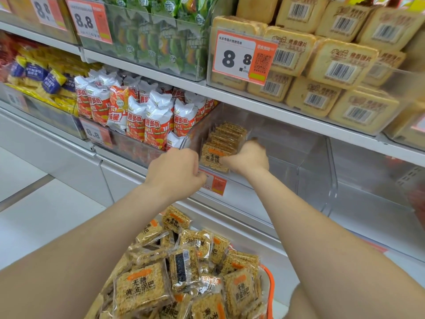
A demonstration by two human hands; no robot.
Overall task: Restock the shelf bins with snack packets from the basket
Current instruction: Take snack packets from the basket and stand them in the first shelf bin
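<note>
Right hand [249,157] around packets [220,143], left hand [177,169] beside

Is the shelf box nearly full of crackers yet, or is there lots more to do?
Not far, it seems. Done: one short row of cracker packets stands at the left of the clear bin. In hand: the right-hand grip holds that row, the left-hand grip sits at the bin's front edge. Left: most of the bin is bare, and the basket is piled with more packets.

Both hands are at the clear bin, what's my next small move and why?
Probably the right hand should release the packet row and dip into the basket for more: the clear bin is mostly bare, the basket looks full.
</note>
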